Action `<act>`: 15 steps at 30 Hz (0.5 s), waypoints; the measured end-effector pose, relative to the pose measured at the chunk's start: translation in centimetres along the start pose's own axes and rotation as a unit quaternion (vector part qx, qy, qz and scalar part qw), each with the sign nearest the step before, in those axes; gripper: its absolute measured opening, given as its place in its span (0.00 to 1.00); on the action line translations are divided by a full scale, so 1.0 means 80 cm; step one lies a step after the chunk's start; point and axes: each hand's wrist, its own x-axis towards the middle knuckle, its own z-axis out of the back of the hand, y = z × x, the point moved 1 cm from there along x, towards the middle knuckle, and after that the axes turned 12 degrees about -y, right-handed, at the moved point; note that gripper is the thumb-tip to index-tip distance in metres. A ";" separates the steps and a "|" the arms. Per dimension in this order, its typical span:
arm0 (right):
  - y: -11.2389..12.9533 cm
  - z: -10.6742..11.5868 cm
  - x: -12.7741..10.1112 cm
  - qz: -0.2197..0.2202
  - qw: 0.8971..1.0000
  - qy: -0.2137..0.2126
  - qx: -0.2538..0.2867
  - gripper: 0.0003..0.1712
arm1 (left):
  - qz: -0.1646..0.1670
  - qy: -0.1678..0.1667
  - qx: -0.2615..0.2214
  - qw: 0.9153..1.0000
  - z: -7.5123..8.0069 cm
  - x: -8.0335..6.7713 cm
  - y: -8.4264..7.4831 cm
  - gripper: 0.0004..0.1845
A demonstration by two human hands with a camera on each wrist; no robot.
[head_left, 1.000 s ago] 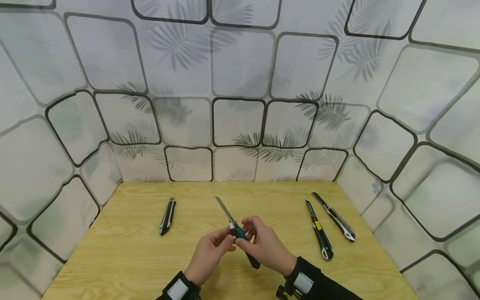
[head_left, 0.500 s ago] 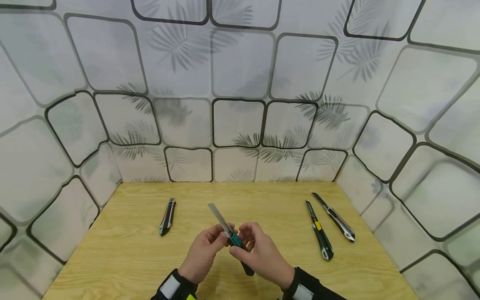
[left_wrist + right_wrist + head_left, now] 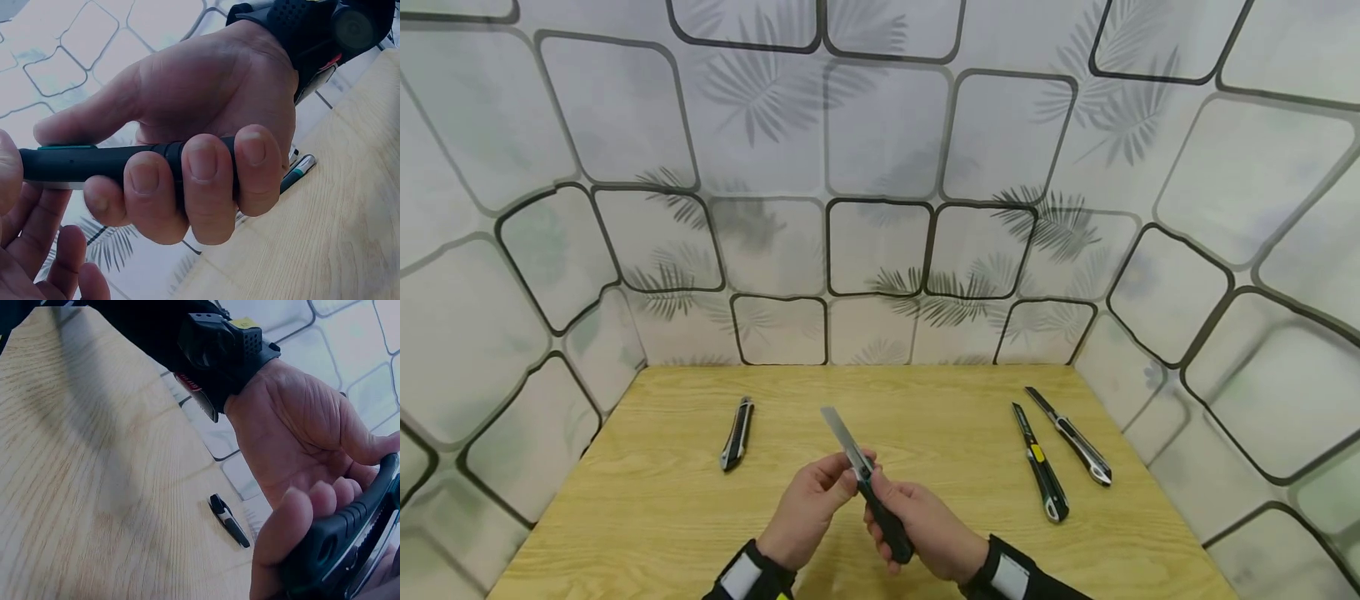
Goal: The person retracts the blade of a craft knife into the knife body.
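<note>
A utility knife with a dark handle (image 3: 889,527) and its blade (image 3: 842,432) extended is held in both hands, the blade angled up and away to the left. My right hand (image 3: 928,527) wraps its fingers round the handle, thumb on the upper side near the front. In the left wrist view those right-hand fingers (image 3: 203,165) curl under the dark handle, and a teal strip shows by the thumb. My left hand (image 3: 808,504) pinches the knife's front end near the blade's base. In the right wrist view my left thumb (image 3: 375,449) lies against the knife's end.
A black and silver utility knife (image 3: 737,435) lies at the left of the wooden table (image 3: 647,500). On the right lie a black one with a yellow slider (image 3: 1040,465) and a silver and dark one (image 3: 1075,440). A patterned curtain (image 3: 880,250) surrounds the table.
My right hand has shifted from fingertips at the teal part to a full grip round the handle. The knife has come slightly nearer and turned, so the blade's flat side shows more.
</note>
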 end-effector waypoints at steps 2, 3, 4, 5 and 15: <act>0.001 0.000 -0.001 -0.005 1.000 -0.005 -0.005 0.37 | 0.000 0.001 0.000 1.000 -0.001 0.000 0.000 0.27; 0.001 0.000 -0.001 -0.007 1.000 -0.006 -0.007 0.37 | 0.000 0.003 0.000 1.000 -0.001 -0.001 0.001 0.27; 0.001 0.000 -0.001 -0.009 1.000 -0.009 -0.009 0.37 | -0.001 0.007 -0.001 1.000 -0.001 -0.001 0.001 0.28; 0.000 0.001 -0.002 -0.009 1.000 -0.012 -0.013 0.38 | -0.003 0.011 -0.002 1.000 -0.001 -0.001 0.001 0.27; 0.002 0.003 -0.005 0.001 0.998 -0.039 -0.040 0.37 | -0.019 0.045 -0.026 0.998 -0.002 -0.001 -0.001 0.20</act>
